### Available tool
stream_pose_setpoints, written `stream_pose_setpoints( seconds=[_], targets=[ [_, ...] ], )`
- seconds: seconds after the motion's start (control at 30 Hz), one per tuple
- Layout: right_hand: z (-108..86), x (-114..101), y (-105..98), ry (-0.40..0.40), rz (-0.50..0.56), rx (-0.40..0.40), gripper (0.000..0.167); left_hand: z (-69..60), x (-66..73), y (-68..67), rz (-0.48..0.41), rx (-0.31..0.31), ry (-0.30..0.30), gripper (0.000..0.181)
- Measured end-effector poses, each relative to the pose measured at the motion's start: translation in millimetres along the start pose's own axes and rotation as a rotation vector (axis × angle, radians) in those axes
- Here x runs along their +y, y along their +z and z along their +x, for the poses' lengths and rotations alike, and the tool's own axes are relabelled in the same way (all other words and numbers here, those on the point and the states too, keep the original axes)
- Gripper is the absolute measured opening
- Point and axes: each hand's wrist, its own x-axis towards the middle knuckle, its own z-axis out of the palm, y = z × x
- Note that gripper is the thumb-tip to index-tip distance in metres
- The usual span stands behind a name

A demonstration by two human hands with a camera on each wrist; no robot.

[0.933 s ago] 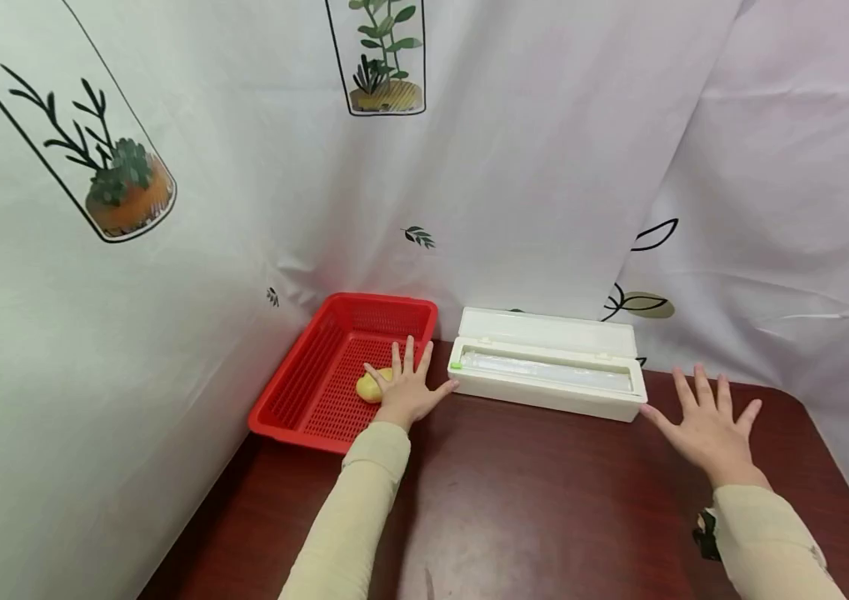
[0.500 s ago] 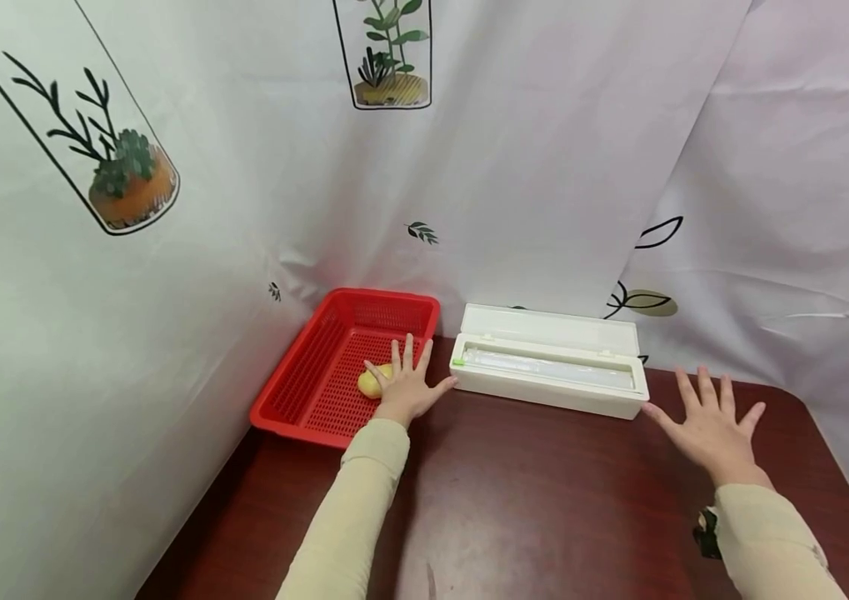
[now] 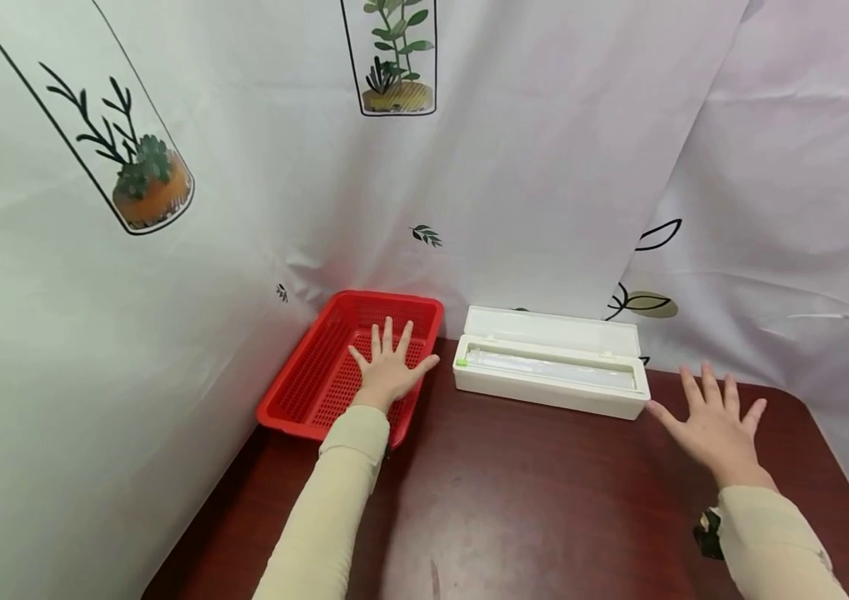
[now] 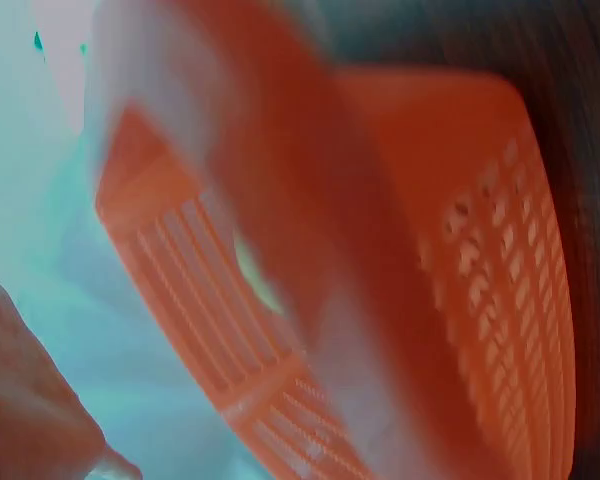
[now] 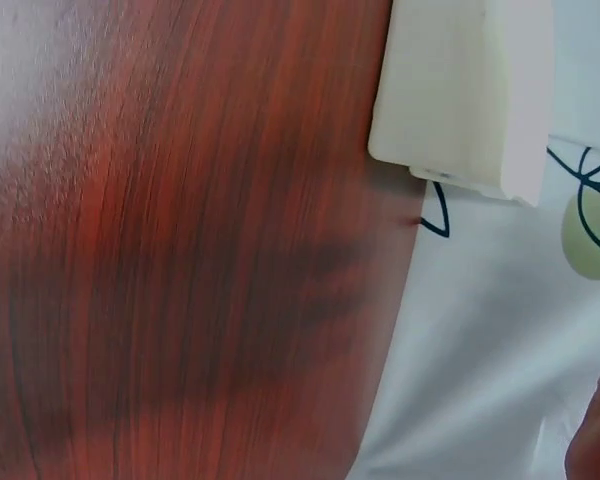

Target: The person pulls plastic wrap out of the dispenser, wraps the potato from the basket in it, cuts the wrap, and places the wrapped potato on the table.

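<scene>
My left hand (image 3: 387, 373) hovers over the red plastic basket (image 3: 285, 371) with its fingers spread and holds nothing. Behind the basket's blurred rim, the left wrist view shows a small pale yellow-green part of a rounded object (image 4: 252, 268); the left hand hides it in the head view. A white cling film dispenser (image 3: 544, 392) stands with its lid up, a clear roll inside and a green slider at its left end. Just right of the dispenser is my right hand (image 3: 715, 429), fingers spread above the table, touching nothing that I can see.
The dark red wooden table (image 3: 514, 500) has a rounded far right corner. White printed cloth (image 3: 544, 183) hangs behind it and along the left side, close to the basket and dispenser. A small dark device (image 3: 707, 533) sits at the right wrist.
My left hand has shifted left and slightly farther in over the basket, covering the yellow object in the head view. The right hand stays nearly where it was. The head view has turned slightly.
</scene>
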Motion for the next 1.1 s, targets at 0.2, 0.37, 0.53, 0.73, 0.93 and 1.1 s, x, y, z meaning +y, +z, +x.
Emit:
stream_pose_setpoints(
  seconds=[0.2,0.37,0.53,0.73,0.93,1.1],
  targets=[
    [7.8,-2.6,-1.9,-0.002,0.019,0.055,0.083,13.0,-16.3,-14.5,-0.027,0.016,-0.007,0.083],
    [18.0,-8.5,1.4,-0.063,0.043,0.076,0.075,20.7,-3.9,-15.6,-0.044,0.037,0.077,0.071],
    [34.0,-16.7,11.1,-0.146,0.075,0.038,0.055,31.5,34.7,-1.6,-0.02,0.036,0.193,0.048],
    [55.0,-25.0,19.9,-0.167,0.06,-0.046,0.04,43.1,69.3,22.8,-0.002,-0.033,0.234,0.035],
    [67.5,-25.9,29.0,-0.162,0.015,-0.103,0.033,53.6,81.0,37.7,0.014,-0.073,0.218,0.03],
    [72.4,-24.5,32.1,-0.126,-0.031,-0.103,0.031,61.1,90.0,44.1,0.026,-0.101,0.243,0.03]
  ],
)
